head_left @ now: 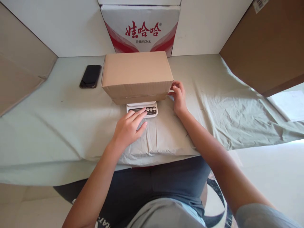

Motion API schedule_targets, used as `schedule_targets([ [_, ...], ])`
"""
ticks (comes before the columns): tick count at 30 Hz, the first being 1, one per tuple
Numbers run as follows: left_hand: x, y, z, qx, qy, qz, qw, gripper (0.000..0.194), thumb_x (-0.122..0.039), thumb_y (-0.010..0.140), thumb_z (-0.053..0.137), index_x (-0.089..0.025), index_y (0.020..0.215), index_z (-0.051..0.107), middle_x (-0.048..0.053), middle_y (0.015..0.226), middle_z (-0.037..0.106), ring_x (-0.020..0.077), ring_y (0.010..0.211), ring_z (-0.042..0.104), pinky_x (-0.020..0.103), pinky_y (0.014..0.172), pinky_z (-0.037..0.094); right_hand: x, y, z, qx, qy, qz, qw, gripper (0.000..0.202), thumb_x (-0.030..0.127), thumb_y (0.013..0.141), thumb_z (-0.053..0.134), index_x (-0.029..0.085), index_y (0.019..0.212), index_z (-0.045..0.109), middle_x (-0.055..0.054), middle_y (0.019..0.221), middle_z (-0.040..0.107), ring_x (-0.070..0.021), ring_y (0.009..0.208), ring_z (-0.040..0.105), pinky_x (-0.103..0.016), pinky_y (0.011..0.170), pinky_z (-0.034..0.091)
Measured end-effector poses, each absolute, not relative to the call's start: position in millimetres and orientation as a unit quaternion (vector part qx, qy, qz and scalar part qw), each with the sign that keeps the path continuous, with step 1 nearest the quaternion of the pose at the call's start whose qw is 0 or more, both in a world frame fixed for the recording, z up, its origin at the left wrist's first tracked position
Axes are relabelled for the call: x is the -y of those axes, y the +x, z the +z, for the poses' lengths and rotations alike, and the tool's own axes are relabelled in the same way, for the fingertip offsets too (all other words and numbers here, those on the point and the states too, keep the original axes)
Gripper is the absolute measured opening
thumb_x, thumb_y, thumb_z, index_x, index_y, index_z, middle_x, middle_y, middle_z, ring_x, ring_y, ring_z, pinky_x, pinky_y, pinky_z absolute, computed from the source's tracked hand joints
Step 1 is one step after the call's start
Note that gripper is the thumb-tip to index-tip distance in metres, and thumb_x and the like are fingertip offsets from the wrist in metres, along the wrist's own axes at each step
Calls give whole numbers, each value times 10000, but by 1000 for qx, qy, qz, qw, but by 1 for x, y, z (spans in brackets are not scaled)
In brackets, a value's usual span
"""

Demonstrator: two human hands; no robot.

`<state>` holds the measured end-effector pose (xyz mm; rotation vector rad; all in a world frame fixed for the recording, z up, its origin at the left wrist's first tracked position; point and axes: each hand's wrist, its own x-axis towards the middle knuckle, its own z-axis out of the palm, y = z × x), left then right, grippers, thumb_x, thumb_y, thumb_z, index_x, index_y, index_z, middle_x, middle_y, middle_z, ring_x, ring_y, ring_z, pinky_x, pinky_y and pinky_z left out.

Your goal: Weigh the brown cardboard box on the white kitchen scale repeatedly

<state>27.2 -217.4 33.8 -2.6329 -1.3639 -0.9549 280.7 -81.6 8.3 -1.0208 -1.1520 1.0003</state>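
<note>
A brown cardboard box (139,69) rests on a small white kitchen scale (152,116), whose front strip with a dark panel and round buttons sticks out below it. Over that panel lies my left hand (129,126), fingers stretched out flat, covering the display. The thumb points to the right, apart from the fingers. My right hand (179,98) is at the box's lower right corner, fingers loosely bent and apart, the tips at or against its side. Whether they press on the box I cannot tell. The scale's platform is mostly hidden under the box.
A black phone (90,76) lies left of the box on the pale green cloth (59,133). Behind stands a white and red carton (142,30) with Chinese lettering. Large cardboard pieces flank the table, one on the left (21,60), one on the right (268,47).
</note>
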Motion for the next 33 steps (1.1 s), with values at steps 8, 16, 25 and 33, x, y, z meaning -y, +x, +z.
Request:
schedule_targets([
  [8, 212, 31, 21, 429, -849, -306, 42, 320, -230, 1081, 631, -136, 1324, 816, 105, 1401, 839, 301, 1002, 756, 470, 871, 666, 83, 279, 12, 504, -433, 459, 590, 554, 782, 810, 740, 297, 1055, 629, -31, 1176, 732, -234, 1117, 669, -368, 916, 544],
  [16, 209, 35, 17, 448, -845, -290, 20, 357, -255, 1073, 614, -185, 1351, 827, 112, 1410, 834, 322, 1067, 761, 510, 913, 644, 82, 279, 11, 503, -438, 457, 589, 543, 782, 827, 741, 299, 1050, 635, -22, 1166, 734, -227, 1103, 679, -362, 909, 554],
  [25, 209, 36, 13, 455, -841, -291, 6, 365, -253, 1069, 614, -186, 1361, 823, 123, 1420, 828, 338, 1082, 753, 535, 911, 633, 82, 278, 11, 502, -436, 462, 587, 536, 774, 827, 744, 297, 1044, 634, -20, 1128, 724, -209, 1059, 687, -333, 859, 558],
  [33, 209, 37, 12, 450, -843, -292, 32, 353, -250, 1077, 609, -163, 1349, 817, 117, 1426, 826, 333, 1081, 758, 522, 907, 632, 82, 279, 8, 520, -412, 461, 589, 567, 781, 817, 740, 297, 1103, 669, -38, 1222, 774, -253, 1190, 702, -395, 993, 573],
])
